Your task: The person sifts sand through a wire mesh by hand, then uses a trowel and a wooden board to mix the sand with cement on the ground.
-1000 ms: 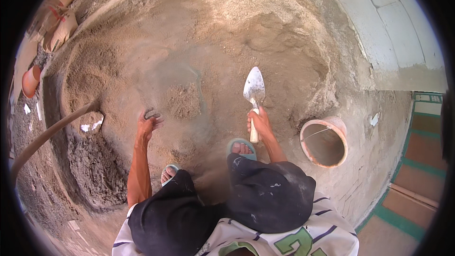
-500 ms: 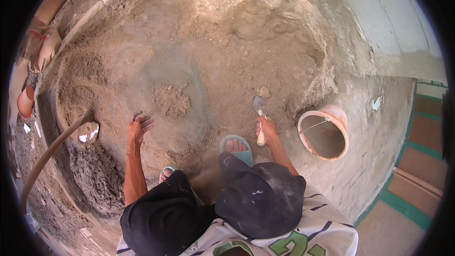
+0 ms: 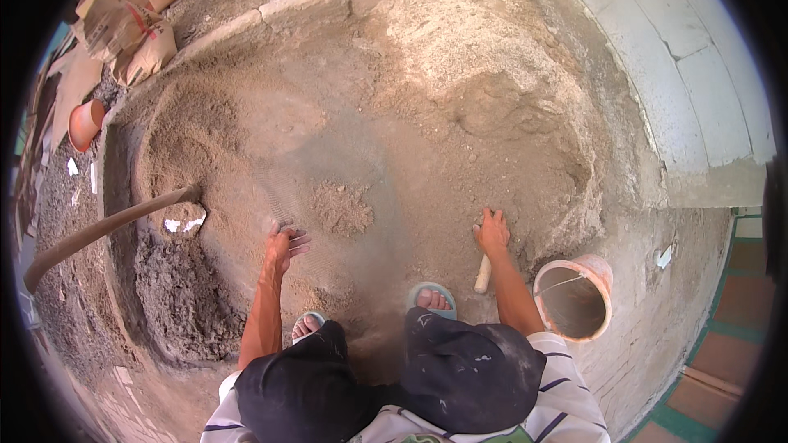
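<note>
At the left edge of a thin, fine mesh screen (image 3: 275,189), my left hand (image 3: 281,246) grips it, thumb on top and fingers partly spread. The screen lies low over the sand, and a clump of coarse sand (image 3: 341,207) rests on it. My right hand (image 3: 493,235) is closed around a small trowel with a pale handle (image 3: 483,275). That handle points back toward me. Hand and sand hide the trowel's blade. Sandy material (image 3: 443,172) surrounds both hands.
A dusty orange bucket (image 3: 602,269) tilts beside my right forearm. On the left a long brown pole (image 3: 107,230) slants over the low rim. Dark wet mortar (image 3: 176,295) lies below it. Paper sacks (image 3: 148,53) and a small orange pot (image 3: 84,125) stand beyond the rim.
My view has shifted, so everything appears lower and farther right. The right hand has reached forward, and the trowel blade, visible before, is now hidden. The left hand stays at the screen's edge.
</note>
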Available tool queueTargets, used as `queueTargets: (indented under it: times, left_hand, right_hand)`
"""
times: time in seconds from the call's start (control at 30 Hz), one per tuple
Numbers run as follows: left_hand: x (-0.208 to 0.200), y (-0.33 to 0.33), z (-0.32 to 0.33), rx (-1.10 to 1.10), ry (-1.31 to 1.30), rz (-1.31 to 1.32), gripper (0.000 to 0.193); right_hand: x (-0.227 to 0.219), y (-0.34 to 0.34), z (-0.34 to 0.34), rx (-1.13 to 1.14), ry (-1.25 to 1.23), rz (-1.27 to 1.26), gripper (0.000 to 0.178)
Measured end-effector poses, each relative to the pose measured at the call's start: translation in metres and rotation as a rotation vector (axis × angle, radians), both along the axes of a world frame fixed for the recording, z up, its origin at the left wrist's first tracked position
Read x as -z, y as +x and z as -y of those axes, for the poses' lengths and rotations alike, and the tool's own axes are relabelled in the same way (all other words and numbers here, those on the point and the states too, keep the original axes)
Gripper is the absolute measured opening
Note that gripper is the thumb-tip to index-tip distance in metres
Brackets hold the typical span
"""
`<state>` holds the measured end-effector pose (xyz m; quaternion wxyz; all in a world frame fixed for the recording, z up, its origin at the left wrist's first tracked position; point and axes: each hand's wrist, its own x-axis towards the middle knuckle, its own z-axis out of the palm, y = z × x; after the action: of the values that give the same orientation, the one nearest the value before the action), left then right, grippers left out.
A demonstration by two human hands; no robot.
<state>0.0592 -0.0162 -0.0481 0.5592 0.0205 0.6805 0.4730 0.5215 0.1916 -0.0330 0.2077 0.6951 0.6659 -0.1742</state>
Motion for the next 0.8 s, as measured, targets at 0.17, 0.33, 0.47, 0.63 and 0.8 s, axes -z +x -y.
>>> queueTargets:
  times: [0.17,0.33,0.47,0.63,0.8]
  left_hand:
    - [-0.011,0.003,0.007,-0.064,0.013,0.031,0.049]
    - [0.005,0.011,0.003,-0.066,0.023,0.057,0.051]
    - [0.016,-0.001,0.027,-0.092,-0.007,0.074,0.051]
    - [0.004,0.003,-0.005,-0.096,-0.048,0.145,0.051]
    - [0.013,-0.005,0.009,-0.054,0.012,0.123,0.052]
  right_hand:
    - [0.003,-0.014,-0.032,-0.172,-0.161,0.036,0.059]
    - [-0.05,-0.071,-0.113,-0.529,-0.178,-0.424,0.053]
    - [-0.204,-0.187,-0.126,-0.074,0.271,-1.236,0.069]
    - [-0.1,-0.077,-0.062,-0.244,0.084,-0.307,0.07]
    - [-0.041,0.012,0.056,0.043,-0.112,0.071,0.077]
